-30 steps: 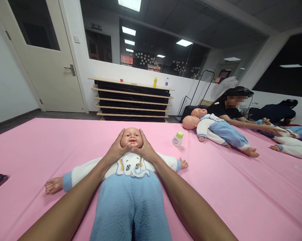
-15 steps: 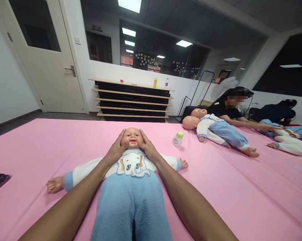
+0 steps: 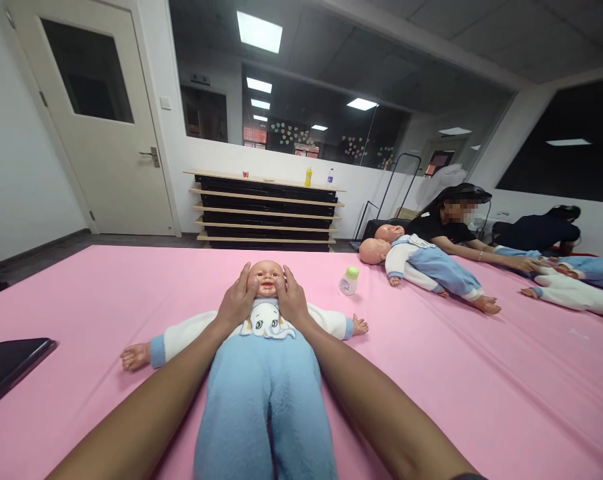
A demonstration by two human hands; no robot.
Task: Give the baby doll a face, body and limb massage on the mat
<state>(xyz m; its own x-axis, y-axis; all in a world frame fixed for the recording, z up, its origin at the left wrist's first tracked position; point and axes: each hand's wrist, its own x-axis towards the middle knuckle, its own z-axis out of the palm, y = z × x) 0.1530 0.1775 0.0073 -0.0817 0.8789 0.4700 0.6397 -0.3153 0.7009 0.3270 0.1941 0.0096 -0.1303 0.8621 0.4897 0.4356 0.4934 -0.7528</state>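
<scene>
A baby doll [image 3: 266,393] lies on its back in front of me, head away from me, in light blue trousers and a white top with an elephant face. My left hand [image 3: 238,298] rests along one side of its face, thumb on the cheek near the mouth and fingers stretched up beside the head. On the other cheek lies my right hand [image 3: 292,297], likewise with thumb on the face and fingers extended. Both palms cup the head without closing round it. The doll's arms are spread out sideways.
A white bottle with a green cap [image 3: 349,283] stands right of the doll on the pink mat [image 3: 431,373]. A black phone-like object [image 3: 14,367] lies at left. Other dolls [image 3: 421,261] and a co-worker [image 3: 449,217] are at right. Stacked boards [image 3: 266,207] stand behind.
The view has shifted, showing more of the dark object at left. My thumbs have moved slightly in toward the doll's mouth; both hands stay on its face.
</scene>
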